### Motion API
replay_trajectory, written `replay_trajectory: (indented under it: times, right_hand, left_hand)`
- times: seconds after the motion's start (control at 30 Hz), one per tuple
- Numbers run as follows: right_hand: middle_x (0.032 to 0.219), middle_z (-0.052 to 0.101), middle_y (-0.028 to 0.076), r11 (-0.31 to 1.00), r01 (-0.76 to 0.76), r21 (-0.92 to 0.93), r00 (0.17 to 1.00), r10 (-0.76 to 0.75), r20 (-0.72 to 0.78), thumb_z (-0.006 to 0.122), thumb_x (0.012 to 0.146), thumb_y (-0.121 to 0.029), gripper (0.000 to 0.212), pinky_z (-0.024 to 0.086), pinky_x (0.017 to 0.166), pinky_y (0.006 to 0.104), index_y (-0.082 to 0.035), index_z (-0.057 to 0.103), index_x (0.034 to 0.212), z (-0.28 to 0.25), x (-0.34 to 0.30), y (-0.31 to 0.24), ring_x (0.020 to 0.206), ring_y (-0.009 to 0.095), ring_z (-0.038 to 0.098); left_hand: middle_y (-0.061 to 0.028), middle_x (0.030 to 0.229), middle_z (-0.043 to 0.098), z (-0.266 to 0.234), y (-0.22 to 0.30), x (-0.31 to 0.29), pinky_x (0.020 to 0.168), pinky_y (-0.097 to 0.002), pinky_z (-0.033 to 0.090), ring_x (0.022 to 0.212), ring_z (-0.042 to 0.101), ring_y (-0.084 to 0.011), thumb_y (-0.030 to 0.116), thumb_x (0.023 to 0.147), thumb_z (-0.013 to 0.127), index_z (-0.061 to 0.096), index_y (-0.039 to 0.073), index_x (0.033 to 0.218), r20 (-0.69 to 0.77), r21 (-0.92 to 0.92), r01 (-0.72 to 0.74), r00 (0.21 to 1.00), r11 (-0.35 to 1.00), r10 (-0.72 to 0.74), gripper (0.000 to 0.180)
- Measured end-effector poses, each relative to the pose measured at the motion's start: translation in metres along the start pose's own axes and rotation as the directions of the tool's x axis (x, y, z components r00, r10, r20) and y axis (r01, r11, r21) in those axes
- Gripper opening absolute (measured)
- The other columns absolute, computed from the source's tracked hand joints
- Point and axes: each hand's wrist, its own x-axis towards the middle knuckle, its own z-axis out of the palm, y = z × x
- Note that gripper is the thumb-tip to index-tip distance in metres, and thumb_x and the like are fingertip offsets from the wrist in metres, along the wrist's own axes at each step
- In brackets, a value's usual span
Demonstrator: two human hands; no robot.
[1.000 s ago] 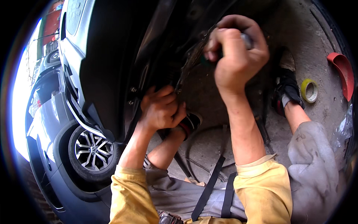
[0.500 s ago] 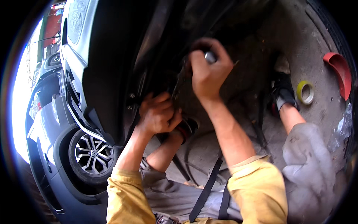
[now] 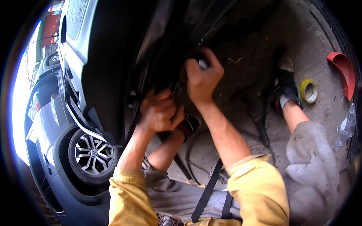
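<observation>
My right hand (image 3: 203, 80) is closed around a tool with a rounded shiny metal end (image 3: 203, 64), which pokes out of the fist. The rest of that tool is hidden in the grip and the shadow. Lower and to the left, my left hand (image 3: 160, 112) has its fingers curled against the dark underside of a car body (image 3: 109, 75). What those fingers hold, if anything, is lost in the dark. Beside my left hand, small bolt heads (image 3: 132, 93) show on the dark panel.
A yellow tape roll (image 3: 309, 91) lies on the concrete floor by my shoe (image 3: 285, 92). Farther right are a red curved plastic piece (image 3: 343, 73) and clear plastic wrap (image 3: 345, 128). Dark hoses or cables (image 3: 262, 130) cross the floor. Another car (image 3: 56, 132) stands at the left.
My right hand has shifted left and slightly down with the tool still in its grip. My left hand stays in nearly the same place.
</observation>
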Motion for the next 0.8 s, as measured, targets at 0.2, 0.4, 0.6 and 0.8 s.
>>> replay_trajectory:
  times: [0.2, 0.4, 0.6, 0.8]
  right_hand:
    - [0.068, 0.062, 0.002, 0.978, 0.017, 0.206, 0.994, -0.039, 0.100, 0.059, 0.078, -0.002, 0.006, 0.048, 0.060, 0.0252, 0.001, 0.064, 0.080, -0.004, 0.021, -0.063, 0.063, 0.010, 0.059]
    - [0.066, 0.061, 0.003, 0.999, 0.039, 0.028, 0.998, -0.041, 0.054, 0.059, 0.077, -0.002, 0.009, 0.049, 0.061, 0.0276, 0.002, 0.065, 0.082, 0.003, -0.009, -0.017, 0.064, 0.012, 0.059]
    - [0.064, 0.060, 0.001, 0.989, 0.149, -0.019, 0.989, -0.149, 0.015, 0.058, 0.078, -0.001, 0.007, 0.046, 0.055, 0.0243, 0.001, 0.065, 0.081, -0.001, 0.011, -0.026, 0.059, 0.008, 0.055]
    - [0.064, 0.059, 0.002, 0.980, -0.017, 0.199, 0.999, 0.012, 0.031, 0.057, 0.079, -0.001, 0.008, 0.047, 0.056, 0.0253, 0.001, 0.063, 0.084, -0.007, 0.020, -0.070, 0.060, 0.009, 0.055]
  left_hand:
    - [0.0025, 0.059, 0.054, 0.003, 0.000, -0.005, 0.058, -0.0352, 0.040, 0.069, 0.059, -0.0146, 0.019, 0.069, 0.073, 0.056, 0.015, 0.051, -0.056, 0.028, 0.032, 0.998, 0.999, -0.030, 0.025]
    - [0.0030, 0.056, 0.051, -0.005, -0.002, 0.000, 0.056, -0.0335, 0.040, 0.068, 0.057, -0.0146, 0.018, 0.069, 0.073, 0.053, 0.013, 0.049, -0.007, 0.032, 0.002, 1.000, 0.999, -0.002, 0.029]
    - [-0.0018, 0.059, 0.054, 0.001, 0.000, 0.001, 0.055, -0.0362, 0.038, 0.067, 0.058, -0.0199, 0.012, 0.066, 0.070, 0.052, 0.010, 0.052, -0.070, -0.034, 0.022, 0.997, 0.999, -0.024, 0.023]
    - [-0.0022, 0.060, 0.055, -0.002, 0.003, 0.000, 0.055, -0.0364, 0.037, 0.067, 0.058, -0.0199, 0.012, 0.066, 0.070, 0.053, 0.011, 0.052, -0.056, -0.019, 0.036, 0.998, 0.999, -0.037, 0.022]
